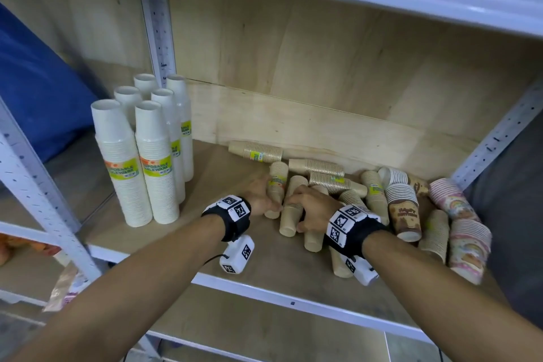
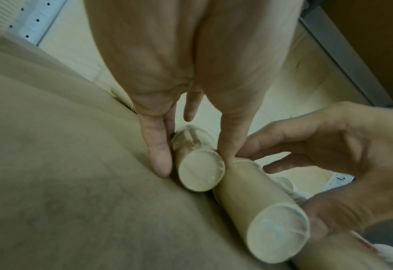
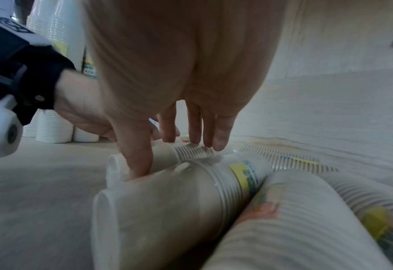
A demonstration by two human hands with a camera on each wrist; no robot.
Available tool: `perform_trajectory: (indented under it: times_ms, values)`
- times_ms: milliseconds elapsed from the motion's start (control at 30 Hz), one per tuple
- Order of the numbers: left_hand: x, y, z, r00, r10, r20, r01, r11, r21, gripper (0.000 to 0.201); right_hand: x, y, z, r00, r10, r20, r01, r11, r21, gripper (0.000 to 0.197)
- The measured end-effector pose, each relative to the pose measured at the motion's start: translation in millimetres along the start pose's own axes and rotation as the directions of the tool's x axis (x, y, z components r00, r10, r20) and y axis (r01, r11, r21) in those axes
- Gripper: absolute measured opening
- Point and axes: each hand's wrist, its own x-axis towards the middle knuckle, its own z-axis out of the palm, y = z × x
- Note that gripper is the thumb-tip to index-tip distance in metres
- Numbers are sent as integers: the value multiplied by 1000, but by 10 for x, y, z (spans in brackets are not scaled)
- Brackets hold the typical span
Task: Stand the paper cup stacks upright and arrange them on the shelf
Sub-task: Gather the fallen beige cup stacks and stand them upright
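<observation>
six white cup stacks standing upright at left of the shelf, messy pile of brown cup stacks lying flat centre-right, left hand grasping one brown stack, right hand grasping the neighbouring stack, printed stacks at far right

Left of your shelf: six upright white paper cup stacks in two rows.
Right: brown paper cup stacks lying jumbled.
Far right: printed cup stacks, lying too.
</observation>
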Motion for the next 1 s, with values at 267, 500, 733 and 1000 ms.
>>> perform_trajectory:
  times_ms: [267, 500, 733, 1000]
  values:
    - [7, -35, -125, 1000, -13, 16, 12, 995, 101, 69, 126, 54, 87, 1000, -11, -24, 10, 1000, -28, 53]
    - [-20, -179, -344, 1000, -7, -28, 11, 987, 161, 73, 294, -66, 153, 1000, -23, -14, 21, 995, -93, 56]
    - [-68, -323, -348, 997, 47, -54, -33, 970, 242, 71, 401, -182, 270, 996, -83, -12, 78, 970, -231, 58]
    - [-93, -311, -446, 993, 62, -105, -33, 964, 262, 58, 377, -229, 322, 982, -166, -94, 125, 933, -337, 43]
